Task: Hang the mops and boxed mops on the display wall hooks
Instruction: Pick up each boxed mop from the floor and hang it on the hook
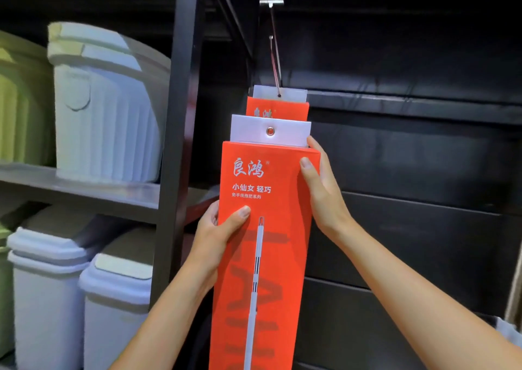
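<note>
A tall orange boxed mop (pixel 271 256) with a white top tab and a metal eyelet (pixel 270 131) stands upright in front of me. My left hand (pixel 217 236) grips its left edge, thumb on the front face. My right hand (pixel 322 188) holds the right edge near the top, thumb on the front. Behind it a second orange boxed mop (pixel 278 109) hangs by its white tab from a long metal hook (pixel 275 50) on the dark display wall. The eyelet of the held box sits below that hook's tip.
The slatted black display wall (pixel 409 171) fills the right side. A black upright post (pixel 180 115) separates it from shelves at left holding white and green plastic bins (pixel 104 109), with more lidded bins (pixel 48 285) below.
</note>
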A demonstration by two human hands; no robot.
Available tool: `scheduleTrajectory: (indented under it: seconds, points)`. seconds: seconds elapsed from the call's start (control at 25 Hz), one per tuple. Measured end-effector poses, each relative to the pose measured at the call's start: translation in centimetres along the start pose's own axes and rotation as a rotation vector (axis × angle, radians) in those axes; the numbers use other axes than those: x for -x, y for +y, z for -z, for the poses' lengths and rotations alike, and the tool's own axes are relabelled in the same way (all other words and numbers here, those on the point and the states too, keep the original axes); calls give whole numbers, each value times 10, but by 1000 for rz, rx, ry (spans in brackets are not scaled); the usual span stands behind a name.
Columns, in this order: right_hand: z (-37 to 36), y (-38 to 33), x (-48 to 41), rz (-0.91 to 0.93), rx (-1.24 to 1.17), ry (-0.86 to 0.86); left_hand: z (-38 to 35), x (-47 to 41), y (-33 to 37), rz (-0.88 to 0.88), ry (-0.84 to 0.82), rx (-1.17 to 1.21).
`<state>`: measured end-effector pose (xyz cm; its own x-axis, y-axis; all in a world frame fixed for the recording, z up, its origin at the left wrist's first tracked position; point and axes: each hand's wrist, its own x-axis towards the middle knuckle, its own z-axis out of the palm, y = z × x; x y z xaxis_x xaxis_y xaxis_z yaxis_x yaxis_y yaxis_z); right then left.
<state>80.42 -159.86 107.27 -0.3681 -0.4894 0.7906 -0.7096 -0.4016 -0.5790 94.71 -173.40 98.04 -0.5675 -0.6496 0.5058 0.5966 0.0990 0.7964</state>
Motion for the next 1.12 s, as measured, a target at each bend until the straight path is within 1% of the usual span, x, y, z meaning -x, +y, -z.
scheduleTrajectory:
  seconds: [0.24,0.32,0.48,0.72,0.84,0.96,1.12]
  points:
    - [40,-45,-56,179,279,-133,-14,-25,26,-98,-22,13]
    - [47,-57,-68,235,336,-161,-17,-32,37,-134,-34,14]
    - [50,-78,-88,325,354,-166,-24,-45,59,-196,-38,27]
    - [45,-106,-113,385,370,-184,-32,-65,85,-254,-23,23]
    - [42,-106,-128,413,376,-198,-36,-72,92,-306,12,24]
    - [38,-102,-142,374,379,-179,-39,-79,93,-334,59,22]
    - [36,-93,-144,368,377,-180,-39,-87,86,-329,76,9]
